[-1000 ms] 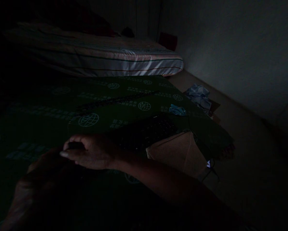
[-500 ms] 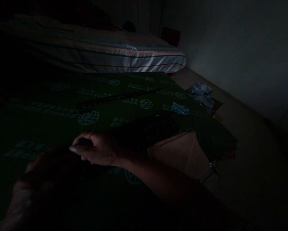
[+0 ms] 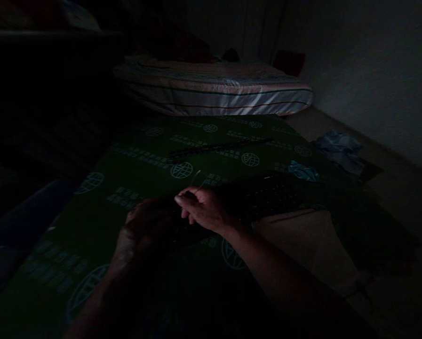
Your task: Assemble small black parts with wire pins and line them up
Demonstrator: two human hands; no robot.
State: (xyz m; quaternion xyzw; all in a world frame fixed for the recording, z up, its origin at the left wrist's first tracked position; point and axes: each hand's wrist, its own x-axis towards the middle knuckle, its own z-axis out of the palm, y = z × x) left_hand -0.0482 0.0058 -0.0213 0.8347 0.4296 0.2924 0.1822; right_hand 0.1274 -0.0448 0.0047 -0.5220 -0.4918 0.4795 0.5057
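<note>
Our left hand is low over the bench, its back toward us, at the left end of a black keyboard. Its fingers sink into shadow, so we cannot tell how far they are bent or whether they grip anything. Just beside it, our right hand hovers above the keyboard, thumb and fingers closed in a pinch on a thin stick, whose pale tip points up and away from us.

The keyboard lies aslant on the bench, reaching from under our hands toward the right edge; small pale marks show on its keys. On its near side, toward that same edge, we see a tan folded piece, cloth or paper. Past the keyboard's far right end sits a crumpled blue wrapper or cloth, near the right edge. Farther back, a long dark strip lies slanting toward the bench's far right corner.

Off the right edge, crumpled pale-blue stuff lies on the floor. Beyond the far edge stands a bed with a striped cover.
</note>
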